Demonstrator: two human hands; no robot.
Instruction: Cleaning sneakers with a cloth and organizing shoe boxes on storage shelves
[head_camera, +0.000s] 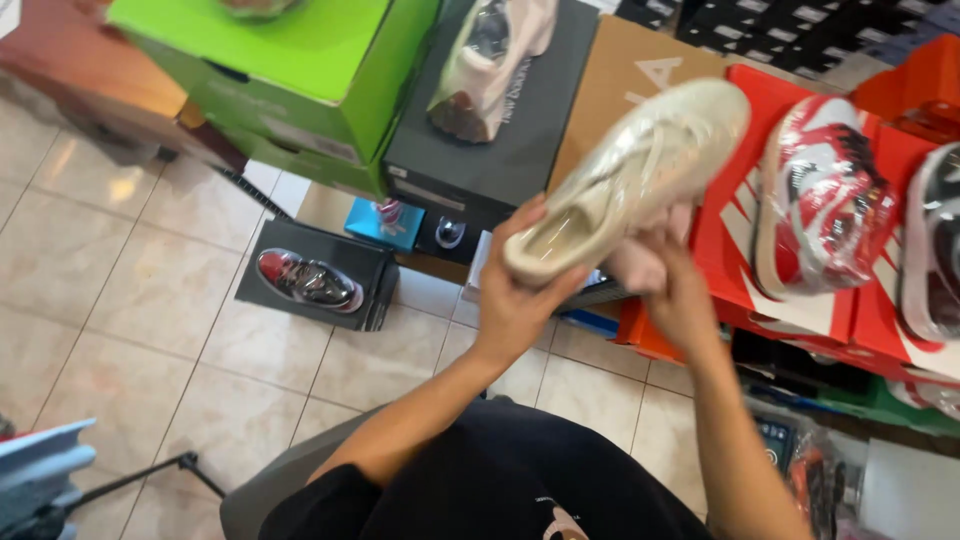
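Observation:
A cream-white sneaker (628, 176) wrapped in clear plastic is held up in front of me, toe pointing up and to the right. My left hand (516, 296) grips its heel end from below. My right hand (668, 276) holds its underside near the middle, together with a pink cloth-like piece (636, 264). Both forearms reach up from the bottom of the view.
Stacked shoe boxes fill the back: green (300, 70), black (500, 140), brown (620, 80) and red (780, 270) ones, several with wrapped sneakers on top. A red-and-white sneaker (826, 196) lies right of my hands. A dark box with a red shoe (310, 278) sits on the tiled floor (120, 290).

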